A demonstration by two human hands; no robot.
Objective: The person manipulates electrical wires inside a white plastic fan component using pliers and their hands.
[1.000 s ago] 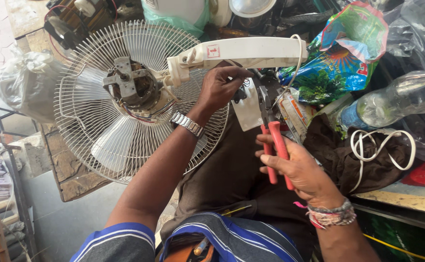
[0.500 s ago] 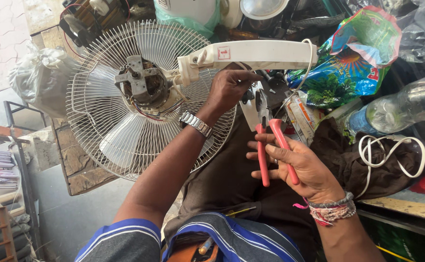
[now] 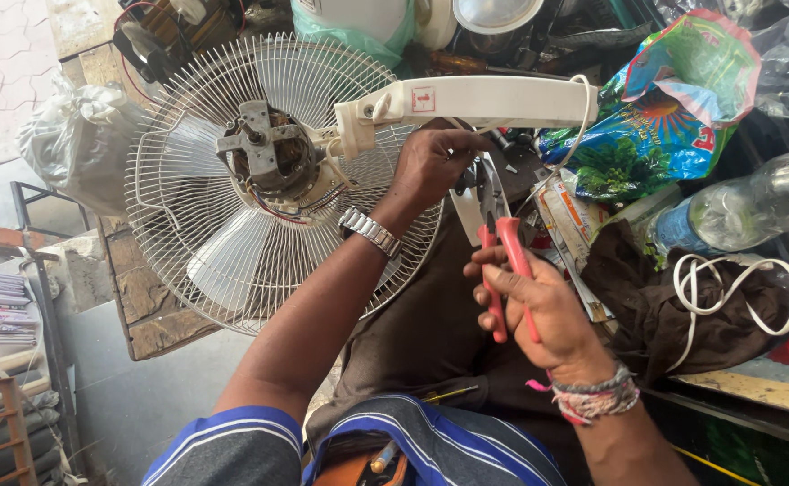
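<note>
- Clamped round two red handles: right hand (image 3: 538,310), fingers curled, thumb on top, holding one pair of pliers (image 3: 495,236).
- Pinching at something small and pale by the plier jaws: left hand (image 3: 430,166), fingers closed; exactly what sits in the pinch cannot be told.
- Count so far: two hands, one pair of pliers, one fan, one white arm (image 3: 475,97) on that fan.
- One wire grille (image 3: 187,117), round, facing up at the camera; one bare motor (image 3: 264,157) at its middle, coloured wires trailing off its right side.
- Pliers' long axis running near upright in the picture, leaning a touch left; metal nose pointing up and away from the body, toward the underside of the white arm.
- Handles down in the right fist, nose clear above it, tip just beside the left fingertips.
- White arm lying almost level across the top, from the motor out to the right, just above both hands.
- One metal wristwatch (image 3: 369,231) on the left wrist; a bunch of thread bracelets (image 3: 592,396) on the right.
- Off to the right: one colourful plastic bag (image 3: 673,108), one clear bottle (image 3: 754,202), one looped white cord (image 3: 736,288) on dark cloth.
</note>
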